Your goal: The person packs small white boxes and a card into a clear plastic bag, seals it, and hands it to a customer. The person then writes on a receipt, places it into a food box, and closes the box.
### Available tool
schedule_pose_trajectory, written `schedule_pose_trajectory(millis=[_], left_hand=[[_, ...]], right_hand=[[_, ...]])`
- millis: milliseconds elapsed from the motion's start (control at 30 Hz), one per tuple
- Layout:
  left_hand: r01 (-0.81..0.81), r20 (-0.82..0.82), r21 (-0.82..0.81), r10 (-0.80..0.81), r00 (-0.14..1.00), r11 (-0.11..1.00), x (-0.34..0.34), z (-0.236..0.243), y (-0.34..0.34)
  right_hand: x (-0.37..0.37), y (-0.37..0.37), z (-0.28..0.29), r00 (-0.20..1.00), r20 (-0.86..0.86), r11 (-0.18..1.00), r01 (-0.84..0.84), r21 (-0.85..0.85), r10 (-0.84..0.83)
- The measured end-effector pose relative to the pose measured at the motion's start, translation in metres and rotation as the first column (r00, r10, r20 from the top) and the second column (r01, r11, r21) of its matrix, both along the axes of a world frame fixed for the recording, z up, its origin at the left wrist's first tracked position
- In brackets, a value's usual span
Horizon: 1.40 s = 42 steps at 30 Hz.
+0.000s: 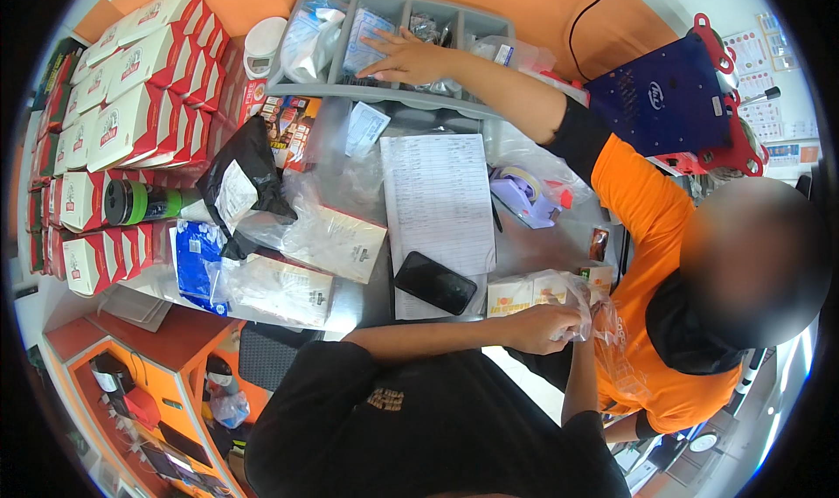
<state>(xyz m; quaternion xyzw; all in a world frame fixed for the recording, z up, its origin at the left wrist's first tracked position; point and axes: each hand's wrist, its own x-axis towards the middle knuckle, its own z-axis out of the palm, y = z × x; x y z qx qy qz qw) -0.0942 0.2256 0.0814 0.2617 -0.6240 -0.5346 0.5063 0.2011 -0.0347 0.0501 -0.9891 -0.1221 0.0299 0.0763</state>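
Note:
My left hand (544, 327) is closed on the bunched top of a clear plastic bag (619, 345), close to the table's front edge. My right hand (587, 310) is at the same bag, its fingers partly behind the plastic; they look pinched on it. Just beyond my hands lie small white-and-yellow boxes (516, 295), partly covered by clear film. A black phone (435, 283) rests on a filled-in paper list (437, 201) left of the boxes.
A co-worker in orange stands at the right, a hand (411, 58) in the grey divided tray (384, 90). Stacked red-and-white cartons (131, 122) fill the left. A purple tape dispenser (529, 201), black bag (249, 179), blue packet (201, 262) and plastic-wrapped boxes (341, 244) lie around.

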Motion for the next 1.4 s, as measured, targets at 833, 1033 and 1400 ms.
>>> schedule_pose_trajectory(millis=[833,1033,1400], left_hand=[[0.044,0.045,-0.089,-0.04,0.998,0.995,-0.004,0.014,0.011],[0.068,0.034,-0.126,-0.064,0.997,0.99,-0.015,0.021,0.017],[0.127,0.154,-0.038,-0.119,0.981,0.991,-0.001,0.019,0.019]], right_hand=[[-0.068,-0.081,0.054,0.957,-0.274,0.295,0.29,0.911,-0.096],[-0.115,-0.066,0.076,0.855,-0.494,0.465,0.506,0.727,-0.159],[-0.329,0.031,0.112,0.755,-0.607,0.142,0.648,0.748,-0.249]])
